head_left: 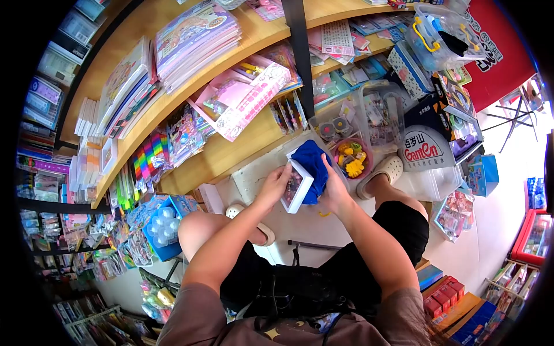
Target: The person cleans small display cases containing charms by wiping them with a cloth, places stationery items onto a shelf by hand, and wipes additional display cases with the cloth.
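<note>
My left hand (276, 185) grips the left side of a shallow white box (299, 196), which is tilted and has dark, small contents I cannot make out. A bunched blue cloth (312, 163) lies against the box's right side. My right hand (334, 189) is closed on the cloth's right edge, its thumb pointing up; part of the fingers is hidden. Both hands are in front of my knees, above the pale floor. Just right of the cloth stands a pink round basket (367, 154) with yellow items in it.
Clear plastic bins (382, 115) stand beyond my hands. A curved wooden shelf (190, 78) holds stacked books (199, 43) and a pink box (245, 95). At right are a Ganten carton (426, 149) and a blue box (483, 175). Packaged goods (164, 222) crowd the left.
</note>
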A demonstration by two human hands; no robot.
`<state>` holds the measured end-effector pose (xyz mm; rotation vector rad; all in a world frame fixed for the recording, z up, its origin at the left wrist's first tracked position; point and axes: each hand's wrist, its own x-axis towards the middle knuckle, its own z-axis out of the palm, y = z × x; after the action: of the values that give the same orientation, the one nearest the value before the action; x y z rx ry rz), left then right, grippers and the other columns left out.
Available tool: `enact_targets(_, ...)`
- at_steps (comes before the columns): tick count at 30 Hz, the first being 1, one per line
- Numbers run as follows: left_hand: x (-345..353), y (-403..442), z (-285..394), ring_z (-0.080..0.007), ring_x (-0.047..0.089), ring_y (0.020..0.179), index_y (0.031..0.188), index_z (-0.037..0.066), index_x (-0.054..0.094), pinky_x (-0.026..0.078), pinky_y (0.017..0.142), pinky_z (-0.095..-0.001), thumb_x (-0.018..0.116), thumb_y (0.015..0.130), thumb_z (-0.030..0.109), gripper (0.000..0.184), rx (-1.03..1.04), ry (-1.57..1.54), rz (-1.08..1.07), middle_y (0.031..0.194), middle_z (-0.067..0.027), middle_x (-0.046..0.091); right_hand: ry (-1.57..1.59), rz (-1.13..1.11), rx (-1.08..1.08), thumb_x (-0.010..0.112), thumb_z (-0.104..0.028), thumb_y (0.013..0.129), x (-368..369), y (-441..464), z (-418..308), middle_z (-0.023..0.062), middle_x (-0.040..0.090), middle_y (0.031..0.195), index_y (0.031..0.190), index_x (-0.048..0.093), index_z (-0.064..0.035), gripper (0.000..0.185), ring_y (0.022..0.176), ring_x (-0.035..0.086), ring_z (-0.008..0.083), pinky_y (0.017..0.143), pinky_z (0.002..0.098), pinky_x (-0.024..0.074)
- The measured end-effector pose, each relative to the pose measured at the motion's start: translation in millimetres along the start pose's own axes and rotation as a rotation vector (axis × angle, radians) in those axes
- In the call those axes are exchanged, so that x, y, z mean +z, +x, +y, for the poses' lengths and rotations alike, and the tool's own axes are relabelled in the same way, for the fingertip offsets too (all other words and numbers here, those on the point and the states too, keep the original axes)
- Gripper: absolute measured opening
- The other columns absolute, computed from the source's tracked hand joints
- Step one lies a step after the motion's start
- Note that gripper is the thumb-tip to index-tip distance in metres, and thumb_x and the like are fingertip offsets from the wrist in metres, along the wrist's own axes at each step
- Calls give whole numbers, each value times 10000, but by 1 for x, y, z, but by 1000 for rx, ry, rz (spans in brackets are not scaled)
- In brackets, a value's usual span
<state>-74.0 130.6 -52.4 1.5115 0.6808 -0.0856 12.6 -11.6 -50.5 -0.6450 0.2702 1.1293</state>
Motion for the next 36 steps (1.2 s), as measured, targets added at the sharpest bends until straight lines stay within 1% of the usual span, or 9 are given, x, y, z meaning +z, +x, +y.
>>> enact_targets(8,-10,2,7,-44,409,417,848,81,608,325,395,-201,437,965,409,388,-39,-182,144,564,46,508,-40,-14,-179,429,-500,933,12,-15,-10,68,614,1099,1279,470,-84,542,986,595,215,841,353,490)
enact_targets(9,-12,5,3,-45,406,417,847,84,609,324,396,-201,439,963,414,389,-32,-198,158,557,48,501,-131,-19,-241,561,-446,886,20,-24,-12,82,588,1095,1304,426,-84,570,1018,572,254,884,378,467)
enact_targets(12,-18,6,-8,-82,532,544,906,40,628,436,514,-238,426,975,384,404,-65,-77,128,664,-18,599,-1236,-24,-957,725,-349,776,15,-22,8,105,543,1149,1300,395,-79,676,1045,551,261,912,366,444)
enact_targets(13,-7,9,-23,-128,586,704,980,2,618,472,662,-275,422,980,355,404,214,-44,167,785,-63,643,-1330,-62,-956,811,-252,672,30,-28,9,133,502,1196,1279,386,-65,764,1087,521,244,932,355,421)
enact_targets(14,-5,10,-37,-157,587,856,1046,-15,604,454,795,-300,404,987,334,406,76,-41,126,900,-94,655,-1233,-46,-890,800,-223,687,28,-27,11,122,517,1171,1272,386,-58,736,1060,529,222,915,342,429)
enact_targets(16,1,10,-37,-141,592,709,965,9,618,477,669,-291,390,991,336,399,291,-10,148,777,-80,641,-1041,-17,-761,779,-165,717,22,-21,14,100,549,1122,1259,386,-43,681,1007,543,176,883,316,445)
enact_targets(19,3,-12,-2,-119,543,541,880,25,606,449,517,-282,381,993,347,408,-33,139,34,648,-52,593,-873,66,-694,760,-134,745,22,-19,11,82,578,1064,1218,422,-21,592,955,559,143,844,291,462)
enact_targets(22,11,-14,-5,-103,461,419,828,32,585,383,408,-278,382,990,366,423,17,96,45,567,-26,536,-788,150,-699,729,-131,780,30,-22,5,64,615,959,1141,489,2,453,874,579,125,806,272,473)
enact_targets(36,6,-8,-7,-26,410,444,903,82,602,324,407,-199,380,983,416,409,-27,-120,-100,590,52,511,-35,280,-416,568,-328,911,17,-12,-25,57,626,943,1144,538,-45,367,800,611,135,711,283,512)
